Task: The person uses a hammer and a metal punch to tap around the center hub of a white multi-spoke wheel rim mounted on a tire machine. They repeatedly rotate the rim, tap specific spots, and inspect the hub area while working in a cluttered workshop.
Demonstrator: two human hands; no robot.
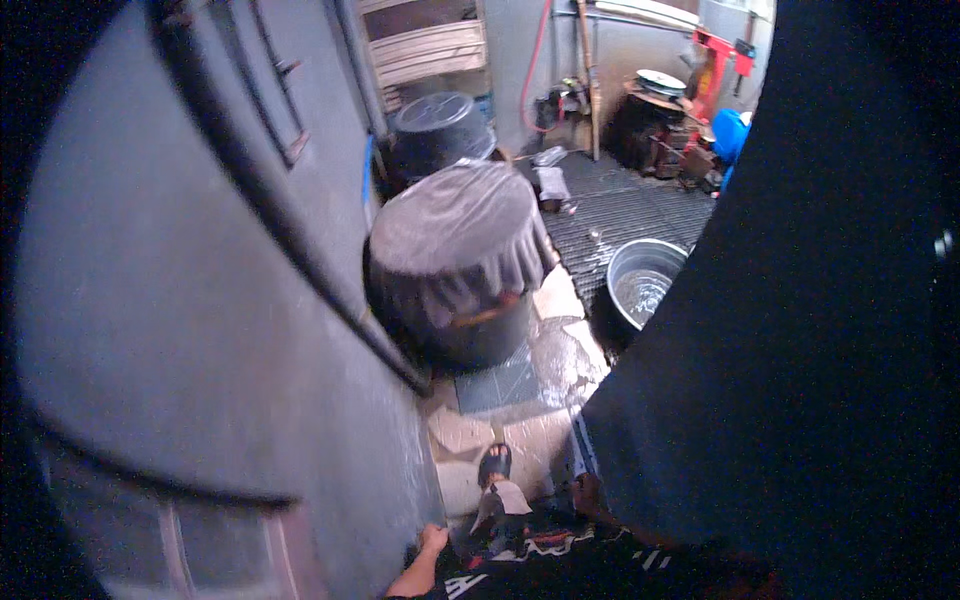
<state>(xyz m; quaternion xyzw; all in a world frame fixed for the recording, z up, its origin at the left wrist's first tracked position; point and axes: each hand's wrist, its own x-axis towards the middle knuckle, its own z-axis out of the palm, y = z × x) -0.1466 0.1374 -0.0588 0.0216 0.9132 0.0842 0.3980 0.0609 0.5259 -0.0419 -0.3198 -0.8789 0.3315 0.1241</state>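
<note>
My left hand (433,538) hangs low beside the grey wall (250,330), its fingers curled closed. Whether anything is inside it is hidden. A dark shape that looks like my right hand (588,492) is next to the edge of a large dark panel (760,420); its fingers are too dim to read. One of my feet, in a dark sandal (494,463), stands on the pale, uneven floor slabs (460,432). Ahead is a big dark drum (470,340) with a grey cloth (455,220) draped over its top.
Behind the drum sits a black tub (437,118). At right, a round grey basin (645,285) holds water on dark ribbed flooring (625,205). A pole (590,90) leans at the back wall near a red stand (712,75). A dark pipe (260,190) runs along the left wall.
</note>
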